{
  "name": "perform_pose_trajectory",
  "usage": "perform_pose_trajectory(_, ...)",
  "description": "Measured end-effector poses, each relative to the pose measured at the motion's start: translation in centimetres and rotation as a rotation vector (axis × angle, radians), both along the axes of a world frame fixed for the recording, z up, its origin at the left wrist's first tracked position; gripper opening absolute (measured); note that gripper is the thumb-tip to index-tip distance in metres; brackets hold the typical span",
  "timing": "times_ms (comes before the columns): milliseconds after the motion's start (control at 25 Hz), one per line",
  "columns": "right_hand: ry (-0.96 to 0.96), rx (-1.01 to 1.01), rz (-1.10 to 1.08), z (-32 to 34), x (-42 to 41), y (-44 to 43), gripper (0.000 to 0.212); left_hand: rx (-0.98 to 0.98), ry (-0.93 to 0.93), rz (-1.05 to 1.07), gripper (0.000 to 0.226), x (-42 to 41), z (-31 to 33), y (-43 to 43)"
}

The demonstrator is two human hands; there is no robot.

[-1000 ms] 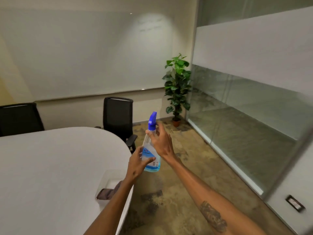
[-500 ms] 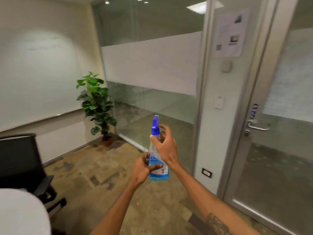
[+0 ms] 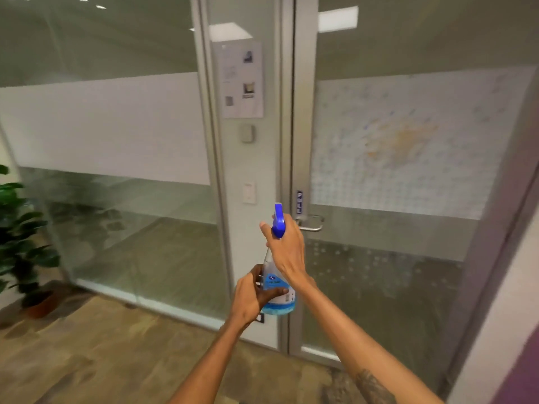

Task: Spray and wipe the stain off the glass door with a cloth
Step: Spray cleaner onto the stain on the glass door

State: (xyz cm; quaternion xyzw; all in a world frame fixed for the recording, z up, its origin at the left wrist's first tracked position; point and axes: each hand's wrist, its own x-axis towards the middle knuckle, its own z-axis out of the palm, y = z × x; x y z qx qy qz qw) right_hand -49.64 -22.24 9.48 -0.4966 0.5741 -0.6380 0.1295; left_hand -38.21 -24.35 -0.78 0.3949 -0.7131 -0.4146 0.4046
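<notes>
This looks like an office, most likely a meeting room. The glass door (image 3: 408, 258) has a metal frame, a frosted band across its pane, a lever handle (image 3: 312, 224) and what seems to be a small keypad (image 3: 299, 201) just above the handle. Left of the door stands a narrow wall strip with a printed notice (image 3: 242, 80), a small grey box (image 3: 247, 133) and a light switch (image 3: 248, 193). Further left of the door runs a glass partition (image 3: 131, 228) with the same frosted band, and a potted plant (image 3: 20, 228) stands at its far end. Rectangular ceiling light panels (image 3: 338, 20) show above the door.
</notes>
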Motion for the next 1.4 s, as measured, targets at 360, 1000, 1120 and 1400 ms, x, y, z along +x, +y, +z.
perform_pose_trajectory(360,-0.04,0.015,-0.282,1.1,-20.4,-1.4,0.028,-0.018,-0.009,-0.214,0.062,-21.7,0.1,-4.0)
perform_pose_trajectory(1000,-0.08,-0.126,-0.509,8.0,-41.6,-15.3,0.021,-0.163,0.041,-0.467,0.054,-45.9,6.9,-20.5)
perform_pose_trajectory(1120,-0.071,-0.137,-0.568,8.6,-44.4,-16.6,0.023,-0.208,0.034,-0.509,0.044,-48.8,7.7,-22.0)
perform_pose_trajectory(1400,-0.044,-0.176,-0.602,10.4,-50.2,-17.0,0.026,-0.31,0.039,-0.518,0.041,-54.3,9.7,-22.6)
